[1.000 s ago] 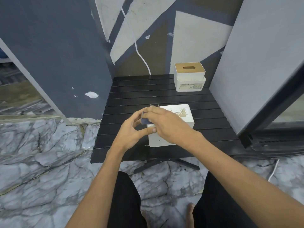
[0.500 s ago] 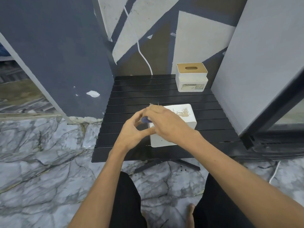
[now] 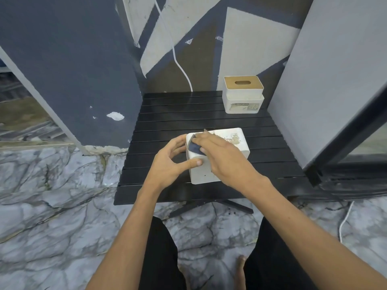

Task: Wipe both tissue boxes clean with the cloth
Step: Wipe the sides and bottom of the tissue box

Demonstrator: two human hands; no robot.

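Nearest the camera, black-clad legs and a bare foot (image 3: pixel 240 262) are seen above a grey marbled stone floor (image 3: pixel 52 216). Beyond them stands a low black slatted table (image 3: pixel 167 114), on whose near half a white rectangular tissue box (image 3: pixel 240 143) is set, its top soiled with brownish marks toward the far right corner. This near box is steadied by the left hand (image 3: pixel 169 162): the thumb is laid across the front face near its left edge, and the fingers are curled round the left side, so the box is gripped between them. The right hand (image 3: pixel 222 155) is laid over the top of the same box, its fingers bent down onto a small dark blue cloth (image 3: pixel 194 147), which is pressed against the box's upper left corner; only a patch of the cloth is visible beneath the fingers.

At the far right corner of the table, well apart from the hands, a second white tissue box with a light wooden slotted lid (image 3: pixel 244 95) is stood upright, a label on its front. Behind the table, a white cable (image 3: pixel 178 59) is run down a wall painted in grey, brown and cream patches (image 3: pixel 251 49).
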